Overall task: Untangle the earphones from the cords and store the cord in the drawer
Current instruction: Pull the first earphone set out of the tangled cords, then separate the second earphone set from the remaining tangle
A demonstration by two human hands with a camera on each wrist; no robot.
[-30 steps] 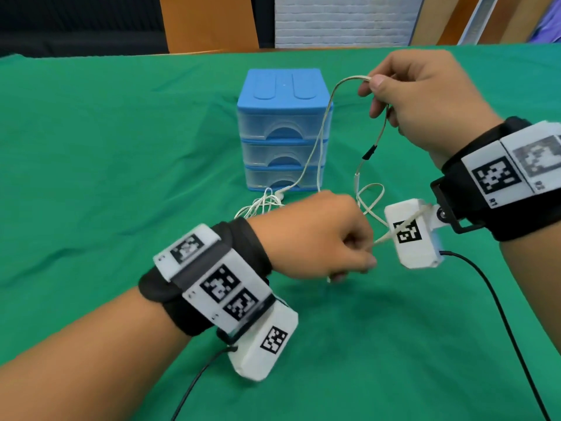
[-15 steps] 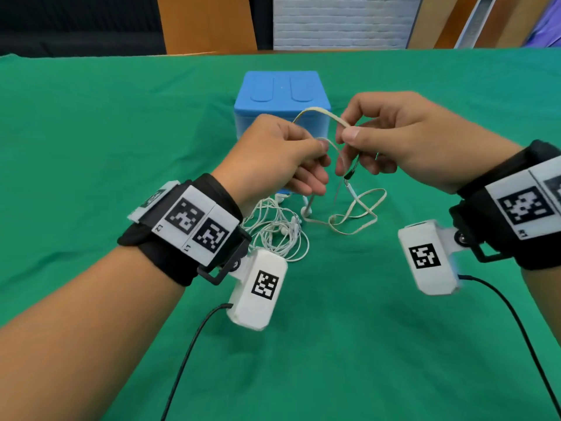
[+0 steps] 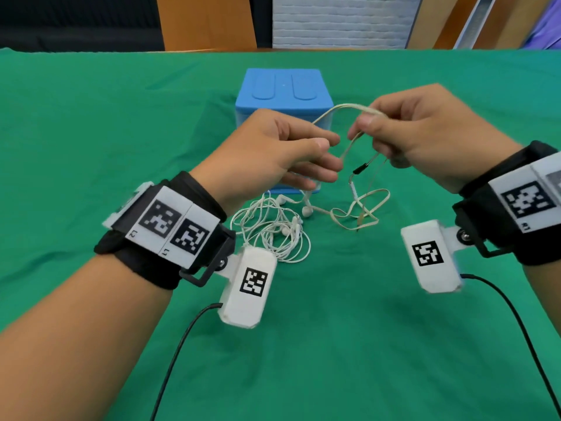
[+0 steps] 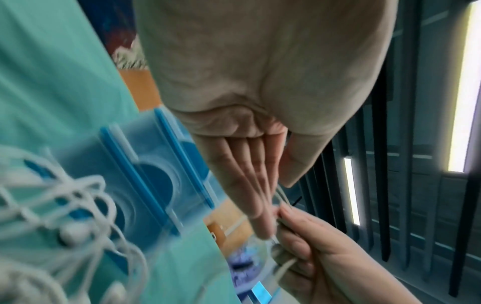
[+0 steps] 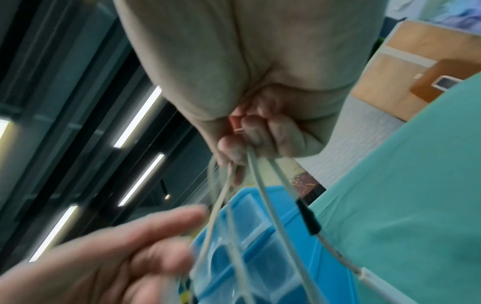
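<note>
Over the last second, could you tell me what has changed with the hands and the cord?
The left hand rose from low over the cloth to meet the right hand before the blue drawer unit. The right hand came down and gathered the beige cord into a loop; the left fingers now reach its strands. The white earphones lie uncovered on the green cloth. The drawers stayed closed.

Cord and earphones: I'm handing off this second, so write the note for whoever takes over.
Right hand: pinches the beige cord into raised loops; the rest trails onto the green cloth.
Left hand: fingers straight beside the loops; whether they hold the cord is unclear.
Earphones: white pile on the cloth, in front of the blue drawer unit.
Done: cord looks mostly free of the pile.
Left: finish coiling, open a drawer, store the cord. The visible drawers look shut.
</note>
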